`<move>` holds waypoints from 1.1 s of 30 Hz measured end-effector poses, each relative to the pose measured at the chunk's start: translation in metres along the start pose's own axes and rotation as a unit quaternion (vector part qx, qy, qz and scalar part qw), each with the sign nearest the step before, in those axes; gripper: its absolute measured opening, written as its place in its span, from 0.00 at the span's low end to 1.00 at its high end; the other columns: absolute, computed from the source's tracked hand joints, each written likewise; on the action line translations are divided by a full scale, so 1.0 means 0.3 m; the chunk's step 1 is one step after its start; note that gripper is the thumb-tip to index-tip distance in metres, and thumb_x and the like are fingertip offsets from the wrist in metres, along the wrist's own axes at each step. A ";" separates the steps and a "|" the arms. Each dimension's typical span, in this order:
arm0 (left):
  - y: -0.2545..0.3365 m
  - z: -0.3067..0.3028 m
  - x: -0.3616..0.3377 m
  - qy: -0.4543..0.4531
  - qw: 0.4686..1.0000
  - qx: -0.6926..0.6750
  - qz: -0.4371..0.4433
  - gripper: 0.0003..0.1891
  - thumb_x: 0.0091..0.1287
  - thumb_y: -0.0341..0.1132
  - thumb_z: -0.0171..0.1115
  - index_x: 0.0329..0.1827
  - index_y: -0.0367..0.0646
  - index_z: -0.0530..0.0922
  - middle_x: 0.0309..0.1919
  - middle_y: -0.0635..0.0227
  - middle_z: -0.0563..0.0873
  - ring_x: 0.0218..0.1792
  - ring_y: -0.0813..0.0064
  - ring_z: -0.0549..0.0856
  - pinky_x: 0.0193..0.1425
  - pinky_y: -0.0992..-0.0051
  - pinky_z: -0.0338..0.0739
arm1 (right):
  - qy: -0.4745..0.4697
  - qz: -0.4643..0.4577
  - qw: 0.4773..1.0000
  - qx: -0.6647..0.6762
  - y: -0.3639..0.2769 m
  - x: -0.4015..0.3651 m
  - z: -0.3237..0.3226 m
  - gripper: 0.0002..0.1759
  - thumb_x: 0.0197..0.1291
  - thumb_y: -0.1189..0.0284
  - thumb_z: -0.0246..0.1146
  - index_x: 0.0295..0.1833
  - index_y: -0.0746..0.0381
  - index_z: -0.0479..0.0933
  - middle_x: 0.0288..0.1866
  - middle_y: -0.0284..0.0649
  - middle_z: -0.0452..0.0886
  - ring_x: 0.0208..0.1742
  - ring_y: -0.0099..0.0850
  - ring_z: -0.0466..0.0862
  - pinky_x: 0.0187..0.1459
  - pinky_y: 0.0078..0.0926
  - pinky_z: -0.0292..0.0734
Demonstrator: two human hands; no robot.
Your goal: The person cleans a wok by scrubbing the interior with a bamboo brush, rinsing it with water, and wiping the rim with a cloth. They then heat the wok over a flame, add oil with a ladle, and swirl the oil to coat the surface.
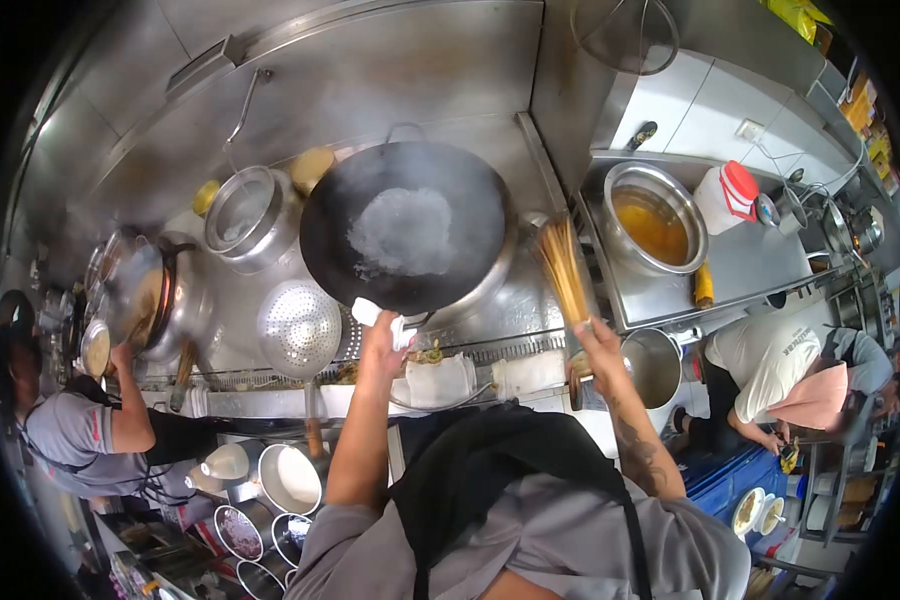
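A large black wok [330, 245] sits on the stove in front of me, with a shallow pool of steaming liquid [405, 232] in its middle. My left hand [378, 345] is closed around a white cloth [370, 312] at the wok's near rim, by its handle. To the right of the wok, my right hand [600, 352] grips a bamboo wok brush [564, 268], its bristles pointing up and away from me. Left of my left hand, a perforated skimmer [298, 325] lies with its wooden handle toward me.
Folded white cloths [440, 381] lie along the stove's front edge. A pot of amber liquid [655, 225] stands on the right counter, near a red-lidded white tub [727, 195]. One co-worker [85, 430] is at the left stove; another person [770, 370] bends over at right.
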State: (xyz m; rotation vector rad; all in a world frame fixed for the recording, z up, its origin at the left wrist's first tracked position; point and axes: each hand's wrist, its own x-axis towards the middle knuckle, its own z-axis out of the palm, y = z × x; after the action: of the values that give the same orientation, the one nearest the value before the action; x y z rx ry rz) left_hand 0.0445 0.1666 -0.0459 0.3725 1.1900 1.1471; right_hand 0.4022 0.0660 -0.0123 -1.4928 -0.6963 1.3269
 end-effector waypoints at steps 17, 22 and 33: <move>0.113 0.110 -0.313 0.072 0.941 0.161 0.290 0.26 0.56 0.26 0.58 0.60 0.32 0.65 0.46 0.61 0.79 0.46 0.71 0.80 0.50 0.72 0.75 | -0.312 0.039 0.949 0.017 -0.192 0.179 0.634 0.20 0.63 0.58 0.63 0.55 0.58 0.72 0.27 0.37 0.76 0.18 0.27 0.79 0.14 0.24 0.73; 0.111 0.217 -0.414 0.065 0.821 0.361 0.437 0.30 0.56 0.28 0.61 0.61 0.26 0.61 0.42 0.51 0.80 0.43 0.63 0.82 0.52 0.69 0.75 | -0.244 0.036 0.954 0.172 -0.389 0.333 0.630 0.17 0.65 0.55 0.59 0.48 0.57 0.71 0.28 0.41 0.78 0.19 0.33 0.80 0.13 0.29 0.73; 0.167 0.256 -0.417 0.051 0.816 0.354 0.453 0.30 0.57 0.25 0.58 0.63 0.25 0.59 0.44 0.52 0.79 0.46 0.65 0.81 0.54 0.71 0.74 | -0.330 -0.131 0.933 -0.057 -0.276 0.048 0.588 0.20 0.65 0.62 0.61 0.59 0.59 0.71 0.23 0.37 0.78 0.18 0.23 0.77 0.19 0.21 0.70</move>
State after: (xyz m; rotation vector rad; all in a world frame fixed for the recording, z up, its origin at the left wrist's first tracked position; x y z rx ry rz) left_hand 0.0946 0.1069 0.0883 1.6042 1.5667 1.4797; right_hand 0.2528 0.1593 0.0721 -0.9703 -1.3698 1.5986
